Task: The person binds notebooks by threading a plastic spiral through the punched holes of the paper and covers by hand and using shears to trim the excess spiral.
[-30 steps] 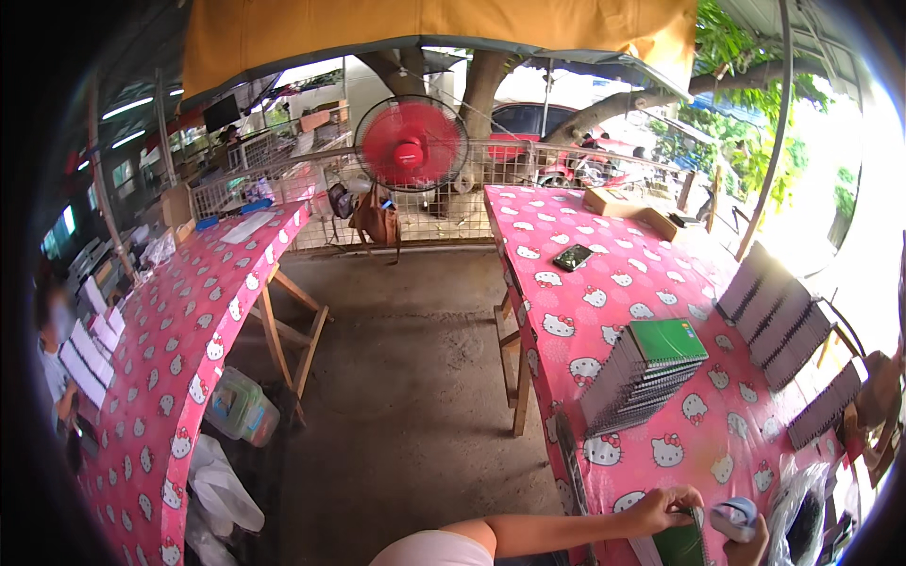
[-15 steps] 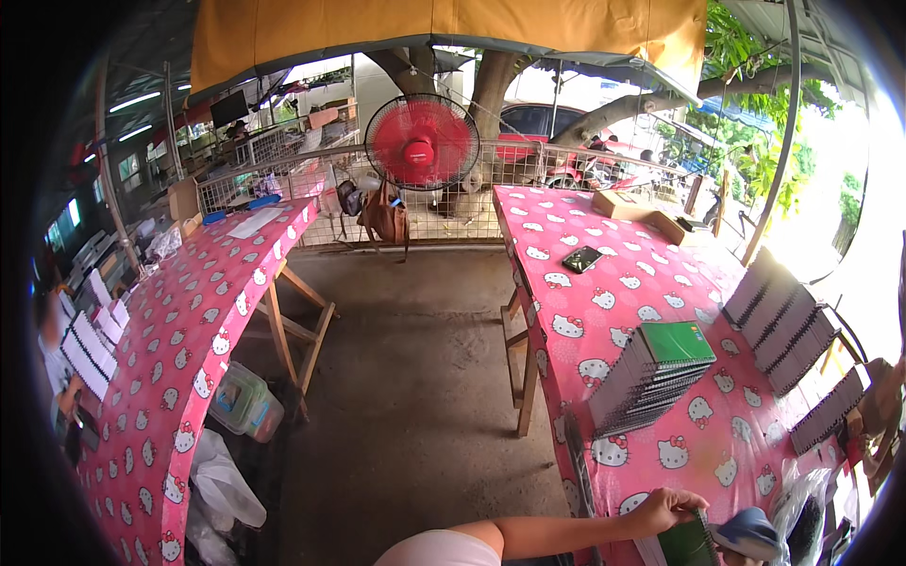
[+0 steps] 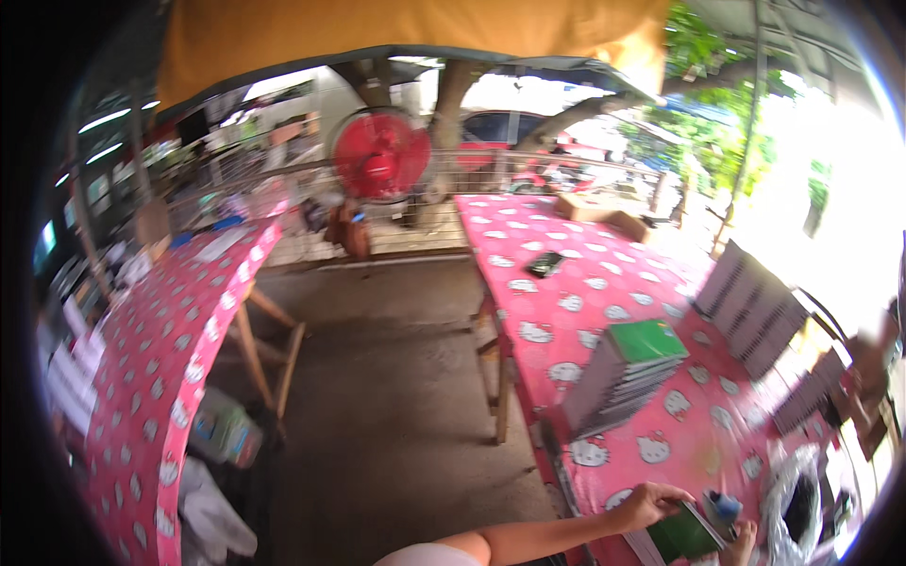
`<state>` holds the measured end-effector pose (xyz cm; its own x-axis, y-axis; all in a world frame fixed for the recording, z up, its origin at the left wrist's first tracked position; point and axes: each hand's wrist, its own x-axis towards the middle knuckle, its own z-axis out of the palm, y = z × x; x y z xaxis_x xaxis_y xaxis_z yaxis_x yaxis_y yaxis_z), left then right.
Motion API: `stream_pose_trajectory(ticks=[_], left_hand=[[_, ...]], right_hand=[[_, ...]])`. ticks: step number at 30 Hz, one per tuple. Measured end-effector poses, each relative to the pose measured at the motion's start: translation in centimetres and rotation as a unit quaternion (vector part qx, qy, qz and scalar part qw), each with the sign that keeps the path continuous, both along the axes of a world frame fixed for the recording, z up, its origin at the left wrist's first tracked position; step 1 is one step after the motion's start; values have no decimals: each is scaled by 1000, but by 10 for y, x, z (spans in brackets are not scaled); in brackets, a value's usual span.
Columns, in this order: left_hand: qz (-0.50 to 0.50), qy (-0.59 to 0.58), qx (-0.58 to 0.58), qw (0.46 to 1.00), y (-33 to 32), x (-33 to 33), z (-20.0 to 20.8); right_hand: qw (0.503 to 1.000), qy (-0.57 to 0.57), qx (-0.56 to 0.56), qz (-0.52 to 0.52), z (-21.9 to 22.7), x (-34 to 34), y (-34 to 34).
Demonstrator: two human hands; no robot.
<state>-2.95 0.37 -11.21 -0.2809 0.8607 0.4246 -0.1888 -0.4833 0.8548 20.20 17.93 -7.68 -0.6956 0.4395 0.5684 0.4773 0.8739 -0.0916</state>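
At the near end of the right-hand table lies a green-covered spiral notebook (image 3: 681,536), its black binding along the right edge. My left hand (image 3: 649,507) reaches in from the left, fingers closed on the notebook's far corner. My right hand (image 3: 743,542) is bent at its right edge, thumb and fingers closed by the binding; its lower part is cut off by the frame. Just beyond the notebook sits a small rounded blue-and-white thing (image 3: 724,506), too blurred to name. A tall stack of green spiral notebooks (image 3: 623,382) stands farther along.
The pink patterned table (image 3: 651,448) also holds a phone (image 3: 545,264), cardboard trays (image 3: 604,215), more notebook stacks (image 3: 752,309) and a clear plastic bag (image 3: 791,491). Another person (image 3: 868,373) is at the right. Across the aisle stands a second pink table (image 3: 151,377); a red fan (image 3: 380,156) is behind.
The view has swung slightly right and blurred. My right hand has come further into view at the notebook's edge, and the blue thing now lies farther from me. My left hand stays at the notebook.
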Motion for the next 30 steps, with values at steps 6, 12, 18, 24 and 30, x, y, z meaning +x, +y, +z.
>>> stream_pose_trajectory(ticks=[6,12,18,24,30], left_hand=[[8,-19,-7,1000,-24,12,26],[-8,21,-59,998,-36,25,69],[2,29,-104,994,-57,13,49],[-168,-97,-36,980,-79,6,95],[-81,-33,82,993,-62,-3,56]], right_hand=[[987,121,-108,8,98,-37,-105],[981,126,-145,30,95,-65,-143],[973,117,-194,33,102,-72,-174],[859,221,-460,44,99,-54,-182],[828,337,-377,243,105,-108,-216]])
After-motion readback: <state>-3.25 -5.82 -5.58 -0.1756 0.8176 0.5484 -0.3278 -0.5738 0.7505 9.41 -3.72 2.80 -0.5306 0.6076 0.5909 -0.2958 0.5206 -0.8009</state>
